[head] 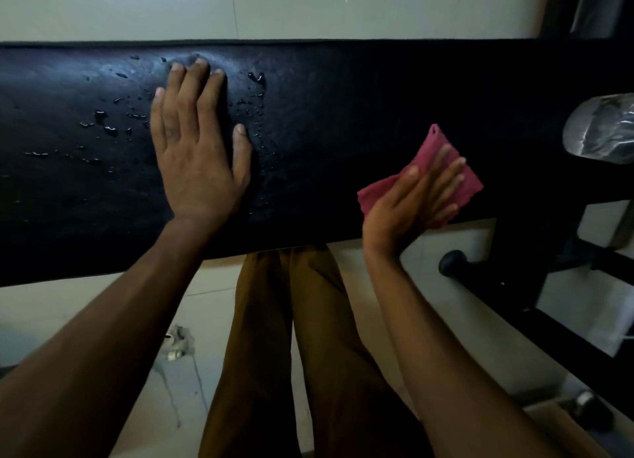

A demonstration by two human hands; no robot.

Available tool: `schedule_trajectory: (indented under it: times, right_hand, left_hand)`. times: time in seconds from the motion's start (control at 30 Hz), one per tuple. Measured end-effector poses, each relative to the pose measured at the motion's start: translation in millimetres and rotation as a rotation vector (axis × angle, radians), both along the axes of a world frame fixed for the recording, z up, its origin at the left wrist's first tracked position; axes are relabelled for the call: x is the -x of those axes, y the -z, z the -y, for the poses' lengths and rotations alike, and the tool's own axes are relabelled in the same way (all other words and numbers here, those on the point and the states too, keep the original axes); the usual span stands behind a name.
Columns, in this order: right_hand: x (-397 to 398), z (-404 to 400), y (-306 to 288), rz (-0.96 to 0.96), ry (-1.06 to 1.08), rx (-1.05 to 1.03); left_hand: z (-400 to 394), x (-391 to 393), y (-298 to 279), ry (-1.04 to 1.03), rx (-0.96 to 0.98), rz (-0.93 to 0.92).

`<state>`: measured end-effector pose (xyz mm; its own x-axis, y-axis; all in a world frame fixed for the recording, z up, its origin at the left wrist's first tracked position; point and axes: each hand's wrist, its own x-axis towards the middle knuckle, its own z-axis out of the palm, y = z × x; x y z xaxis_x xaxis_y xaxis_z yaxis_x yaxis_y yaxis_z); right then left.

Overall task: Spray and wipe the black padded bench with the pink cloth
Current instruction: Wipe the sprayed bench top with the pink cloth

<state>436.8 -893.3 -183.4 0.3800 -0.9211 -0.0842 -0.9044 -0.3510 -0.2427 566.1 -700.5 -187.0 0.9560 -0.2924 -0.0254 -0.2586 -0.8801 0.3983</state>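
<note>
A black bench point(343, 114), beaded with droplets, runs left to right over pale floor tiles point(442, 251). The left hand point(195, 148) lies flat, fingers spread; the right hand point(408, 203) seemingly pinches the cloth point(435, 148), its corner pointing up.

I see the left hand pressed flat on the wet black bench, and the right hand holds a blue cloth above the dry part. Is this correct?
One detail is wrong: the cloth is pink, not blue. The head view shows it. The rest holds: the left hand lies flat on the wet black bench among droplets, and the right hand holds the cloth above the dry part.
</note>
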Motion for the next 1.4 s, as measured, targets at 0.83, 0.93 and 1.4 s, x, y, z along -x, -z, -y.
schedule_trajectory:
  times: [0.83,0.93,1.4]
  right_hand:
    - [-94.7,4.5,-2.2,-0.114,-0.372,0.083]
    - [-115.2,-60.3,-14.1,-0.147,-0.518,-0.001]
    - [-86.0,5.2,-6.0,0.083,-0.839,-0.066]
  left_hand:
    - [-1.8,-4.2,-10.4,-0.001,0.108,-0.092]
    - [-4.8,-7.5,-18.3,-0.023,0.286,-0.151]
    - [17.0,17.8,-34.5,0.326,-0.043,-0.075]
